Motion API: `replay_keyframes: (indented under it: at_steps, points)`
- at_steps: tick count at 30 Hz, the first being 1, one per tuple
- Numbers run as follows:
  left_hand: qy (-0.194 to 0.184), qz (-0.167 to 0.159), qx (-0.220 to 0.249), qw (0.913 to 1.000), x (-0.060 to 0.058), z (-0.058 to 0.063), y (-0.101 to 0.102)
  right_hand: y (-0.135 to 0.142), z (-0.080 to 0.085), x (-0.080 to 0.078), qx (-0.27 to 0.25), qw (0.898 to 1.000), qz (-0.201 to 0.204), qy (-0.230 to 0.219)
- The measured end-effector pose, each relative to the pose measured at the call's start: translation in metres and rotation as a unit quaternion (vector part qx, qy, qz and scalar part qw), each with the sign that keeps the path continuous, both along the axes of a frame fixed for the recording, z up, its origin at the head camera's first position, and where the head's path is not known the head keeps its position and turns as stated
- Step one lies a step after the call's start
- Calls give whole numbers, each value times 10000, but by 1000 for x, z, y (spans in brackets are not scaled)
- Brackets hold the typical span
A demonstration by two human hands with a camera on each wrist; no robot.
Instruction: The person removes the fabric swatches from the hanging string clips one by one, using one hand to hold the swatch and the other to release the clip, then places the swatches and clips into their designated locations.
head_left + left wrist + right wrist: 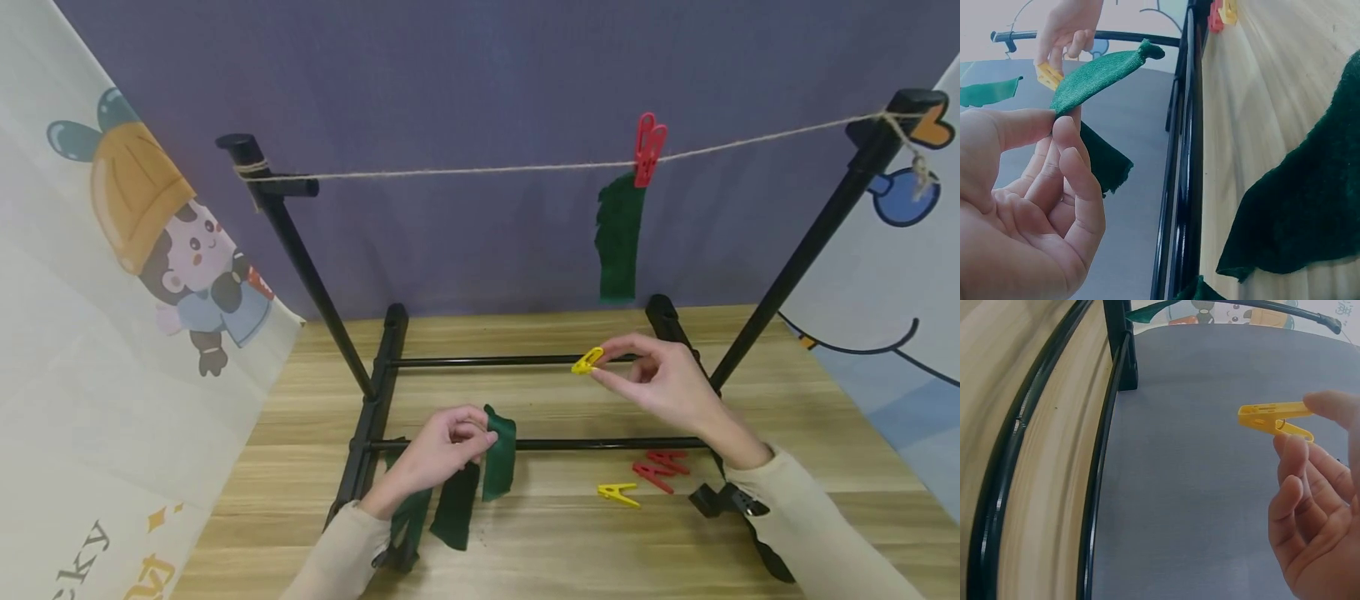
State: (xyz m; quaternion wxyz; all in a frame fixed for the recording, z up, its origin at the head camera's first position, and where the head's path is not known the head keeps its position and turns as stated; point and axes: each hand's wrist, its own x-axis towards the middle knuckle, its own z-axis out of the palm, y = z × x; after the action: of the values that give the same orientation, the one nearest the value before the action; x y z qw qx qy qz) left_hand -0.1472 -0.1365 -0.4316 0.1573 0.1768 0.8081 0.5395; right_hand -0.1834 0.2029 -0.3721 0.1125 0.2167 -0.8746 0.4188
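Observation:
My left hand point(448, 448) pinches a strip of green cloth point(500, 458) between thumb and fingertips, held up over the front crossbar. In the left wrist view the strip point(1107, 75) bends away on both sides of the pinch. My right hand point(663, 379) holds a yellow clothespin point(587, 361) by its handle ends, thumb on one arm and fingers on the other. The right wrist view shows that clothespin point(1272, 417) with its nose pointing away from the hand. Above, a red clothespin point(649, 150) clips another green strip point(620, 237) to the string point(450, 172).
Two red clothespins point(654, 477) and a yellow one point(618, 493) lie on the wooden table point(555, 550) at right. More dark green strips point(455, 506) lie at front left. The black frame's posts point(307, 267) hold the string; crossbars point(585, 444) run low between its feet.

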Motion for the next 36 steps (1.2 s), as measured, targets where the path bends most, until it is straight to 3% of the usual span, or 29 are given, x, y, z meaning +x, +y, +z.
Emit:
replay_keyframes:
  at_steps: [12, 29, 36]
  points:
    - [-172, 5, -46, 9998, 11, -8, 3, 6, -16, 7, -42, 9998, 200, -85]
    - [-176, -173, -84, 9997, 25, -30, 2, 20, -40, 12, -80, 9972, 729, -133]
    - [-544, -146, -41, 9984, 32, -39, 2, 29, -49, 17, 309, 9954, 725, -539]
